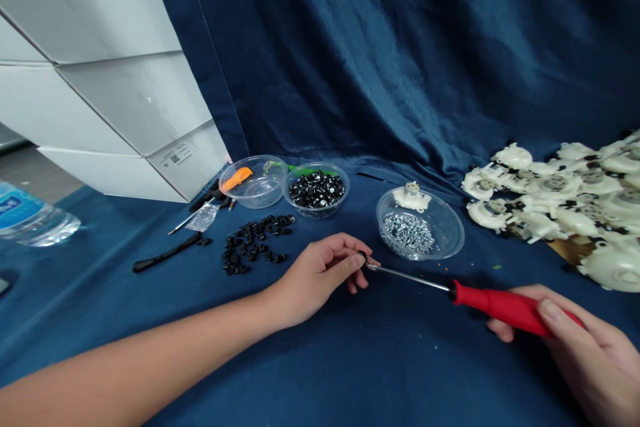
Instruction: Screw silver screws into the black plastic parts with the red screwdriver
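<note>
My left hand [325, 267] pinches a small black part [363, 256] between thumb and fingers, near the middle of the cloth. Held in my right hand [585, 340] is a red-handled screwdriver [515, 309], its metal shaft pointing left. The shaft's tip reaches a tiny metal piece [371, 267] beside the black part; its exact shape is too small to tell. Just beyond, a clear bowl [450, 230] holds many silver screws [407, 233] and a cream plastic part [411, 197].
Loose black parts [250, 247] lie left of centre, before a bowl of black pieces [319, 189] and a bowl with an orange item [237, 178]. Cream housings [555, 193] are piled at right. White boxes [120, 93] and a water bottle [35, 217] stand at left.
</note>
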The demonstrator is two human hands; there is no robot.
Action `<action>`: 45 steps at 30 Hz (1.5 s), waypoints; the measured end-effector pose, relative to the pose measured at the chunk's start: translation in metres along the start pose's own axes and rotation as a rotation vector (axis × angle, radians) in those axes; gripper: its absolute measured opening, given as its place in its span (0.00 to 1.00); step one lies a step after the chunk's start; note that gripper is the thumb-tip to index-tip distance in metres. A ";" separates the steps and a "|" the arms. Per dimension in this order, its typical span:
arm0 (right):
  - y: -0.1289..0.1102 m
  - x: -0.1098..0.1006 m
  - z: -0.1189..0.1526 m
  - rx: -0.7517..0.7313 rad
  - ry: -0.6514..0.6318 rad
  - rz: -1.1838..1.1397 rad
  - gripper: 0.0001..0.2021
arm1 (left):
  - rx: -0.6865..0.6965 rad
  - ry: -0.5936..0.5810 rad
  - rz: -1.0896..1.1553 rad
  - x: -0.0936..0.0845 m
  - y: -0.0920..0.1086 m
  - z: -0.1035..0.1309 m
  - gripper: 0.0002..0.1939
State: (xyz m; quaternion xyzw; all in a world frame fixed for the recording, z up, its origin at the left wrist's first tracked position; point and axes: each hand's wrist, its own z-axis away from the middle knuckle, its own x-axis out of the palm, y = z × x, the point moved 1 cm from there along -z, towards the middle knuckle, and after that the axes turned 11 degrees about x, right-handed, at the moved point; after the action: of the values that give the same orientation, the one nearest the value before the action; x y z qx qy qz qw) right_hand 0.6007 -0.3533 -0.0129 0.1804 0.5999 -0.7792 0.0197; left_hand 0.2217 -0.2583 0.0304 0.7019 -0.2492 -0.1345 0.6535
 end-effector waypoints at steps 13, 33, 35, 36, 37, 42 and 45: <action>0.003 -0.003 0.006 -0.119 0.040 0.279 0.19 | 0.009 0.080 0.088 -0.001 -0.002 -0.003 0.10; -0.014 0.006 0.009 -0.220 0.025 0.296 0.26 | 0.013 0.100 0.072 -0.004 -0.003 -0.004 0.12; -0.010 0.003 0.007 -0.213 -0.023 0.327 0.20 | 0.007 0.096 0.057 -0.004 -0.002 -0.003 0.12; -0.009 0.003 0.007 -0.201 -0.042 0.335 0.17 | 0.002 0.089 0.047 -0.004 -0.002 -0.003 0.12; -0.008 0.003 0.007 -0.183 -0.052 0.332 0.16 | -0.004 0.080 0.035 -0.004 -0.002 -0.003 0.12; -0.014 0.006 0.013 -0.154 0.094 0.255 0.22 | -0.010 0.055 0.007 -0.003 -0.002 -0.001 0.12; -0.018 0.008 0.015 -0.136 0.057 0.233 0.19 | -0.014 0.056 0.008 -0.004 -0.003 -0.002 0.13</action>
State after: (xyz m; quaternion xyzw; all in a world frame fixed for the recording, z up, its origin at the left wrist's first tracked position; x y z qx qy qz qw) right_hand 0.5846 -0.3606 0.0043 0.2694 0.6266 -0.7237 0.1051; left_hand 0.2198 -0.2548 0.0267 0.6998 -0.2327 -0.1140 0.6656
